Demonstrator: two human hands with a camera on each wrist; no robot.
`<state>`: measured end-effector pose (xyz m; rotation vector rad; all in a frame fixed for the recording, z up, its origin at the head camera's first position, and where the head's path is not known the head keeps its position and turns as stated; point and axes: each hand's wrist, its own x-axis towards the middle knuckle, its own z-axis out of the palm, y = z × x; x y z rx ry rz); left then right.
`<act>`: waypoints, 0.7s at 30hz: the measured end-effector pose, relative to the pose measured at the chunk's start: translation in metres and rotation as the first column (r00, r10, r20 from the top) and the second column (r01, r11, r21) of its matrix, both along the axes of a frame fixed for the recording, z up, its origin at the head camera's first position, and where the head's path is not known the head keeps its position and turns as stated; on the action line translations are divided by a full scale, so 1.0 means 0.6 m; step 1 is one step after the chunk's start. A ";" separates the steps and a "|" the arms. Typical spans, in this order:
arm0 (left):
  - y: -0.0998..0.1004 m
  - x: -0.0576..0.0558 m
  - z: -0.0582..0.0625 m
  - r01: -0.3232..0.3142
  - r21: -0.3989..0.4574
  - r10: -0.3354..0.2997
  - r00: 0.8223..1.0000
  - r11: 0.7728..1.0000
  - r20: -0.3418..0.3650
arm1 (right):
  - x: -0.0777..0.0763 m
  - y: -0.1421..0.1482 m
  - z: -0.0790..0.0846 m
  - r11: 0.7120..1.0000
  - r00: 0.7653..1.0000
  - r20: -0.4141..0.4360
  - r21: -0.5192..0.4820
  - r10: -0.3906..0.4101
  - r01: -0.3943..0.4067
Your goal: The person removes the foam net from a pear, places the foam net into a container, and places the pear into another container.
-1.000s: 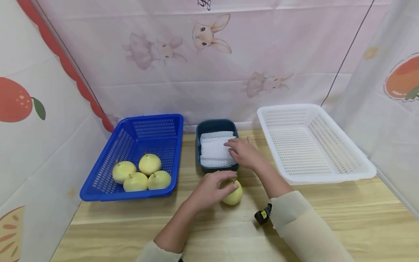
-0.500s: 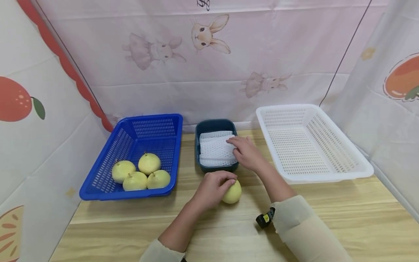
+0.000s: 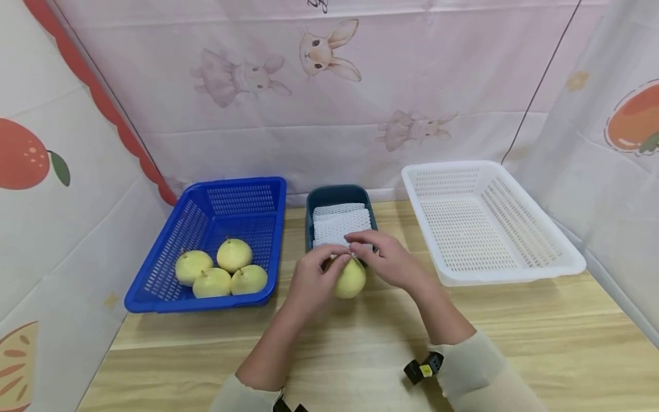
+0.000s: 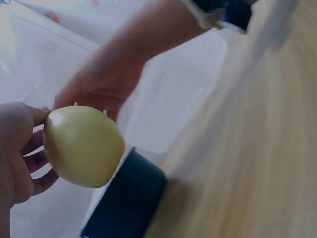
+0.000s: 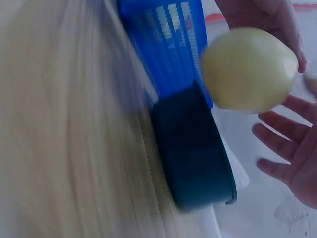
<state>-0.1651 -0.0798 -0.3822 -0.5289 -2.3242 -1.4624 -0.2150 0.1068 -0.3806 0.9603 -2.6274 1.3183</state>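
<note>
A yellow-green pear [image 3: 351, 281] is held up off the table by my left hand [image 3: 310, 281], its fingers and thumb around the pear's upper left side. Close to the pear's top right is my right hand [image 3: 389, 260], with its fingers slightly bent and partly spread; in the right wrist view they lie beside the pear [image 5: 250, 69]. Whether the right fingertips touch it, I cannot tell. Just beyond both hands stands a dark teal box [image 3: 337, 190] holding white foam net sleeves [image 3: 340, 223]. Their near end is hidden behind the hands.
To the left is a blue perforated basket [image 3: 282, 240] with several pears [image 3: 234, 255] at its near end. A white perforated basket [image 3: 476, 223] stands at the right. Behind them hangs a printed cloth [image 3: 329, 114]. Wooden tabletop [image 3: 360, 355] extends in front.
My left hand has gripped the pear and lifted it up and to the left, toward the box. My right hand has come off the foam sleeves, down to the pear.
</note>
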 end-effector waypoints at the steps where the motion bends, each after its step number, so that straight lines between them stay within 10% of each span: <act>1: -0.004 0.001 0.007 -0.018 0.025 0.018 1.000 1.000 -0.019 | 0.006 -0.005 0.001 0.999 0.998 0.046 -0.034 0.036 -0.035; 10: -0.043 0.004 0.056 -0.112 0.048 0.116 0.987 0.993 -0.109 | 0.056 -0.059 0.028 0.960 0.960 0.217 -0.251 0.177 -0.121; 21: -0.089 0.007 0.110 0.013 -0.368 0.071 0.974 0.930 0.214 | 0.055 -0.113 0.010 0.954 0.997 0.071 -0.298 -0.001 0.022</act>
